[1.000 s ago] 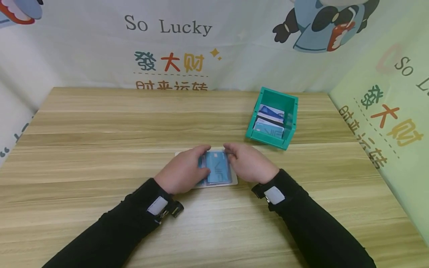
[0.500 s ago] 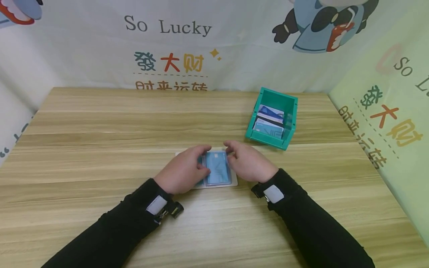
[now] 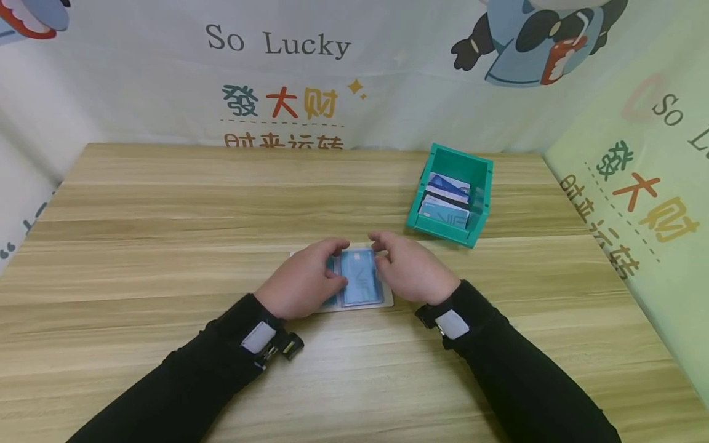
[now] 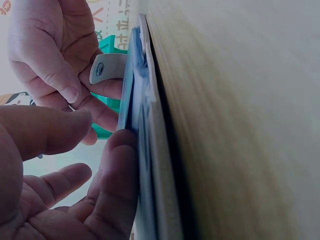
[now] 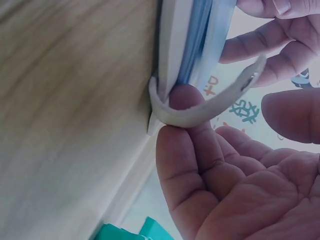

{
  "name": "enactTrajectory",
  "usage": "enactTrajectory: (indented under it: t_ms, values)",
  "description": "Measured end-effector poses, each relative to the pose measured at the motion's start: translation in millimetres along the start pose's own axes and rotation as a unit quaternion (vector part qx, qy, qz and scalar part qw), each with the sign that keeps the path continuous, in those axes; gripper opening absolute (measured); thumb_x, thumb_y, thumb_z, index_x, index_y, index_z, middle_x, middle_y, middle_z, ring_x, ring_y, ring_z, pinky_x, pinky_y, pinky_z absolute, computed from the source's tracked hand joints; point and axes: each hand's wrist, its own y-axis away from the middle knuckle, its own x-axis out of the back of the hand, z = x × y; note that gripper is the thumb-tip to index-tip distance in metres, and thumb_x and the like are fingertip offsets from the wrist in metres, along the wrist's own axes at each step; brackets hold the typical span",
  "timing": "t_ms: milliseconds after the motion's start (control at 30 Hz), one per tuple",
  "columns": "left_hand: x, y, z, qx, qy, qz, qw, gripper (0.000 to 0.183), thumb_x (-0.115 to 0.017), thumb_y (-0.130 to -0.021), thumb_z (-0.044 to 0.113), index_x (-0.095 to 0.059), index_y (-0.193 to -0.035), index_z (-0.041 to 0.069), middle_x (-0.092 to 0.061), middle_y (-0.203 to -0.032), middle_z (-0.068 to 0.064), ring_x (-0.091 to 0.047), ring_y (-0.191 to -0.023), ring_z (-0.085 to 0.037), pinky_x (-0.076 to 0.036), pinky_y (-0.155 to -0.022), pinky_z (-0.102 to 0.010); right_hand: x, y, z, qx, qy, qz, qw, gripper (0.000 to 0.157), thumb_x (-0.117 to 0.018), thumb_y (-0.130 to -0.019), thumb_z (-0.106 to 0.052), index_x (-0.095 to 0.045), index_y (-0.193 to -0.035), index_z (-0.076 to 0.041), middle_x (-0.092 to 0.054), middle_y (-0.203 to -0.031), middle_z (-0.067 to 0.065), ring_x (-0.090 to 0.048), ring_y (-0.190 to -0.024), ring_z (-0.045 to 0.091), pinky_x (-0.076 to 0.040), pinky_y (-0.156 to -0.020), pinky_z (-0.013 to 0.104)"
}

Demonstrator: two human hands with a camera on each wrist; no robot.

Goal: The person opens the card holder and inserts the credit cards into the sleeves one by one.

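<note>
A pale card holder [image 3: 388,299] lies spread on the table with clear sleeves. A light blue card [image 3: 360,277] shows on its right side. My left hand [image 3: 304,282] rests over the left side; in the left wrist view one finger touches the sleeve edges and the thumb stands apart. My right hand [image 3: 418,271] is at the right edge. In the right wrist view, its fingers touch the holder's edge around a curved strap [image 5: 192,116], with the thumb apart. The strap's metal snap [image 4: 100,68] shows in the left wrist view. The holder's left part is hidden by my left hand.
A green bin [image 3: 450,234] stands beyond my right hand, with several cards [image 3: 445,212] inside. The wooden table [image 3: 221,197] runs back to a printed cloth [image 3: 388,104]. Another printed cloth wall [image 3: 653,277] borders the right side.
The blue card's lettering has turned fainter, and its edges sit more evenly with the sleeve. My right fingertips have shifted slightly up. The left hand has barely moved.
</note>
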Motion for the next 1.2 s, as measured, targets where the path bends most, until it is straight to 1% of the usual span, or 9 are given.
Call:
enactTrajectory:
  t_ms: [167, 500, 700, 833, 933, 1100, 1133, 1200]
  values:
    - [0.2, 0.2, 0.2, -0.001, -0.006, 0.004, 1.0000, 0.056, -0.064, -0.087, 0.019, -0.042, -0.137, 0.009, -0.052, -0.125, -0.007, -0.055, -0.076, -0.010, -0.049, -0.067, -0.030, -0.3, 2.6, -3.4, 0.005, 0.006, 0.004, 1.000, 0.041, -0.044, -0.099, -0.019, -0.042, -0.138, -0.008, -0.053, -0.129, 0.008, -0.051, -0.104, 0.015, -0.045, -0.092, 0.042]
    - [0.1, -0.4, 0.3, -0.004, -0.004, 0.003, 1.0000, 0.055, -0.064, -0.088, 0.019, -0.042, -0.137, 0.009, -0.051, -0.127, -0.007, -0.055, -0.078, -0.009, -0.049, -0.069, -0.031, 0.2, 6.2, -6.2, 0.017, 0.013, 0.013, 1.000, 0.040, -0.046, -0.098, -0.020, -0.044, -0.136, -0.006, -0.053, -0.129, 0.009, -0.050, -0.102, 0.015, -0.044, -0.093, 0.042]
    - [-0.3, -1.6, 0.7, -0.008, -0.004, 0.004, 1.0000, 0.055, -0.064, -0.087, 0.018, -0.043, -0.136, 0.008, -0.051, -0.125, -0.006, -0.055, -0.078, -0.009, -0.049, -0.069, -0.030, 1.6, 7.7, -6.3, 0.021, 0.004, 0.023, 1.000, 0.040, -0.045, -0.098, -0.020, -0.045, -0.135, -0.004, -0.054, -0.129, 0.008, -0.049, -0.107, 0.013, -0.043, -0.095, 0.041]
    - [-0.7, -1.8, 0.6, -0.002, 0.000, 0.003, 1.0000, 0.054, -0.065, -0.086, 0.018, -0.044, -0.135, 0.007, -0.051, -0.125, -0.005, -0.055, -0.078, -0.009, -0.049, -0.070, -0.029, 2.9, 8.1, -7.2, 0.015, -0.002, 0.022, 1.000, 0.040, -0.045, -0.099, -0.021, -0.046, -0.135, -0.004, -0.053, -0.130, 0.007, -0.048, -0.110, 0.013, -0.041, -0.096, 0.042]
    - [-0.4, -1.3, 0.7, -0.002, 0.002, 0.002, 1.0000, 0.055, -0.065, -0.087, 0.018, -0.043, -0.136, 0.007, -0.051, -0.125, -0.006, -0.055, -0.079, -0.010, -0.049, -0.070, -0.030, 4.1, 8.2, -8.1, 0.016, -0.011, 0.031, 0.999, 0.038, -0.044, -0.099, -0.020, -0.047, -0.134, -0.005, -0.054, -0.128, 0.006, -0.048, -0.109, 0.013, -0.042, -0.096, 0.042]
    - [-0.3, 0.2, 0.4, 0.001, 0.005, 0.000, 1.0000, 0.057, -0.066, -0.086, 0.022, -0.042, -0.137, 0.009, -0.054, -0.122, -0.006, -0.056, -0.079, -0.009, -0.050, -0.069, -0.031, 4.8, 7.5, -8.1, 0.031, -0.050, 0.058, 0.997, 0.034, -0.045, -0.099, -0.016, -0.049, -0.131, -0.006, -0.057, -0.123, 0.005, -0.054, -0.099, 0.011, -0.048, -0.089, 0.037]
    - [-0.3, 0.5, 0.3, 0.001, 0.007, -0.001, 1.0000, 0.058, -0.066, -0.087, 0.025, -0.042, -0.137, 0.009, -0.054, -0.121, -0.006, -0.056, -0.079, -0.009, -0.050, -0.068, -0.031, 4.7, 7.4, -7.9, 0.033, -0.059, 0.060, 0.996, 0.033, -0.045, -0.099, -0.015, -0.049, -0.131, -0.006, -0.057, -0.122, 0.005, -0.055, -0.097, 0.010, -0.049, -0.086, 0.035]
    - [-0.3, 0.9, -0.2, 0.001, 0.010, 0.001, 0.9999, 0.059, -0.066, -0.087, 0.031, -0.043, -0.137, 0.009, -0.056, -0.118, -0.005, -0.056, -0.079, -0.009, -0.050, -0.067, -0.031, 4.4, 7.4, -7.6, 0.036, -0.076, 0.057, 0.995, 0.033, -0.045, -0.099, -0.015, -0.048, -0.131, -0.006, -0.056, -0.122, 0.005, -0.056, -0.094, 0.009, -0.053, -0.075, 0.033]
